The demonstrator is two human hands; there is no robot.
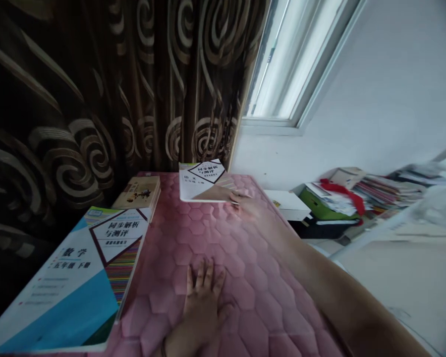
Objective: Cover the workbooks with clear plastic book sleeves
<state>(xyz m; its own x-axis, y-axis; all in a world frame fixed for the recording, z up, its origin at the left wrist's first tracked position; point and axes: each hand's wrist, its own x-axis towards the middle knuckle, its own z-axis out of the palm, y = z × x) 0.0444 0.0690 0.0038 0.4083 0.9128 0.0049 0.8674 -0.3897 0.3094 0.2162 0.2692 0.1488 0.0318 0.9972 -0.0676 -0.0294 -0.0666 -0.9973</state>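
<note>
My left hand (pixel 203 302) lies flat on a pink quilted surface with a hexagon pattern (pixel 245 307), its fingers spread and nothing in it. Stretched far forward, my right hand (pixel 243 204) grips the near right corner of a white workbook (pixel 200 191) with a diamond-framed title. That workbook is at the far end of the pink surface, in front of the curtain. To the left of my left hand lies a larger-looking workbook (pixel 92 277) with a white and blue cover and a striped patch. Behind it is a small stack of tan books (pixel 139 193).
A dark curtain with swirl patterns (pixel 148 89) hangs along the left and back. At the right stand a white box (pixel 288 204), a green container with papers (pixel 319 208) and piled books (pixel 388 191), below a white wall (pixel 386 89) and a window (pixel 293 64).
</note>
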